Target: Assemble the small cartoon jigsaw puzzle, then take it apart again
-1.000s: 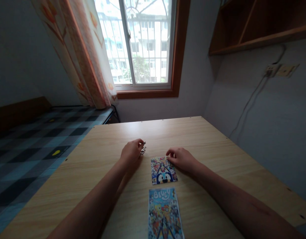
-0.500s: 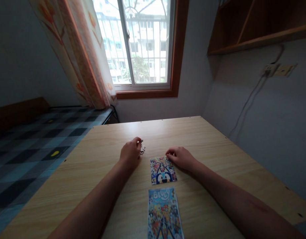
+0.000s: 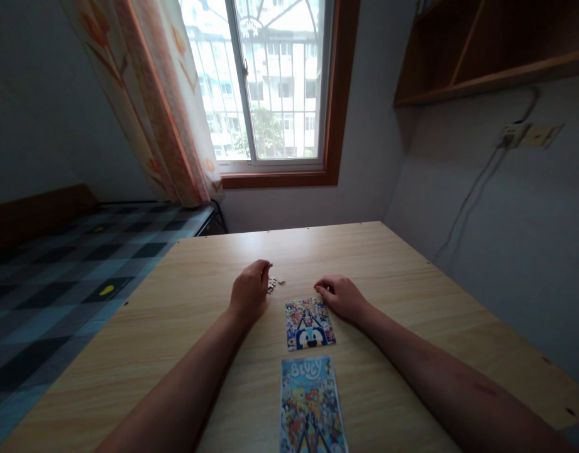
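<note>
My left hand (image 3: 250, 286) is closed in a pinch on a small jigsaw piece (image 3: 270, 265), whose tip shows past the fingertips. Beside that hand lies a small pile of jigsaw pieces (image 3: 271, 285), partly hidden behind the fingers. One loose piece (image 3: 281, 282) rests just right of the pile. My right hand (image 3: 342, 296) has its fingers pressed together above the upper right corner of the partly assembled-looking picture puzzle (image 3: 310, 324), which shows a blue cartoon dog. Whatever the right fingertips hold, if anything, is too small to make out.
Nearer to me on the wooden table (image 3: 214, 264) lies a printed Bluey picture sheet (image 3: 310, 406). A bed with a checked cover (image 3: 95, 264) stands to the left. Behind the table are a window (image 3: 275, 94) and a curtain (image 3: 176, 126); a shelf (image 3: 482, 82) hangs at the right.
A loose piece now shows apart from the pile, to its right. My left hand has shifted very slightly right, and my right fingertips have lifted a little from the puzzle's corner.
</note>
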The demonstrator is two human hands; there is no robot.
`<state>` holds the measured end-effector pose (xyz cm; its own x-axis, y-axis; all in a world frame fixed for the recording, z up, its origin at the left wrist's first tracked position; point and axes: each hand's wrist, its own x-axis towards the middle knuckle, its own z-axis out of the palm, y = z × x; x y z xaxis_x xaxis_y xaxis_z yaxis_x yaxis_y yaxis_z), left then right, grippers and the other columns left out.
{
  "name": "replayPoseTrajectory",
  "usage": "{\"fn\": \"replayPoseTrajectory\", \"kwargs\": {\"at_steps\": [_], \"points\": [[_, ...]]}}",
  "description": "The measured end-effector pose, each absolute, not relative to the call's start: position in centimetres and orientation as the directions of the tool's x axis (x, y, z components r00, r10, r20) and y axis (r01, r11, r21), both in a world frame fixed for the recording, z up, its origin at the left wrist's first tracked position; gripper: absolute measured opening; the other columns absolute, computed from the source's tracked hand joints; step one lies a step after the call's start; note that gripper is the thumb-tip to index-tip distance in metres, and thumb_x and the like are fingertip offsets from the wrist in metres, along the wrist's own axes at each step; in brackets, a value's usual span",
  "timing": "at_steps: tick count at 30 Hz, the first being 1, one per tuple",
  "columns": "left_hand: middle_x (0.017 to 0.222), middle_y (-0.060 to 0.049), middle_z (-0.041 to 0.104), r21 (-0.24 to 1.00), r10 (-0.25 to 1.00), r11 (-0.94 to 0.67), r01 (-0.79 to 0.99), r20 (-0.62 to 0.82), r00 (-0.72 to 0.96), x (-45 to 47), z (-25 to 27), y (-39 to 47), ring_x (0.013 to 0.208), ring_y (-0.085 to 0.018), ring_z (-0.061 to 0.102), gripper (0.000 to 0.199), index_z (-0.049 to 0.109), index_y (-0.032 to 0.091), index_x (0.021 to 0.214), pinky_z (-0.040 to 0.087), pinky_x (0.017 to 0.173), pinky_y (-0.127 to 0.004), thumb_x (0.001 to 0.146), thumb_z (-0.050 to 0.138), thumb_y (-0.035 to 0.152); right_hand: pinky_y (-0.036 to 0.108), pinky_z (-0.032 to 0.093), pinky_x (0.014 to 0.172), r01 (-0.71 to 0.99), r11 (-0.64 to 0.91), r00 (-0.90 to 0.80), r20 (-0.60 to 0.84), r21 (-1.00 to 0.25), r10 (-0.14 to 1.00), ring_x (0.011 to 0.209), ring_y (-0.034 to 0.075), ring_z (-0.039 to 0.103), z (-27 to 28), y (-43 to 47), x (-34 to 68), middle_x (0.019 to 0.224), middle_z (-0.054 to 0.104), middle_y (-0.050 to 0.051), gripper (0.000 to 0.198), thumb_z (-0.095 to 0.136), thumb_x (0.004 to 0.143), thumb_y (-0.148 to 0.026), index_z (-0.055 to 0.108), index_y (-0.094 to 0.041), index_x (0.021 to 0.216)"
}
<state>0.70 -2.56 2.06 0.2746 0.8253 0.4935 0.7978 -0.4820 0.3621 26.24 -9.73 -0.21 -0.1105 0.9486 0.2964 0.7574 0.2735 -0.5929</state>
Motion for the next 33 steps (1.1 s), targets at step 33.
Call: {"fn": "replayPoseTrajectory", "kwargs": {"at_steps": [33], "points": [[0.089,-0.005,0.073,0.604,0.880,-0.222,0.765,0.462,-0.110,-2.7,1.6,0.3,0.083,-0.023,0.066,0.035,0.077,0.021,0.095,0.048,0.078,-0.031,0.083,0.044,0.024,0.034,0.049,0.089,0.657,0.417,-0.077,0.495,-0.627,0.865,0.095,0.021,0.067,-1.4,-8.9,26.3,0.099,0.076,0.006,0.017,0.061,0.094,-0.022,0.078,-0.020,0.099]]}}
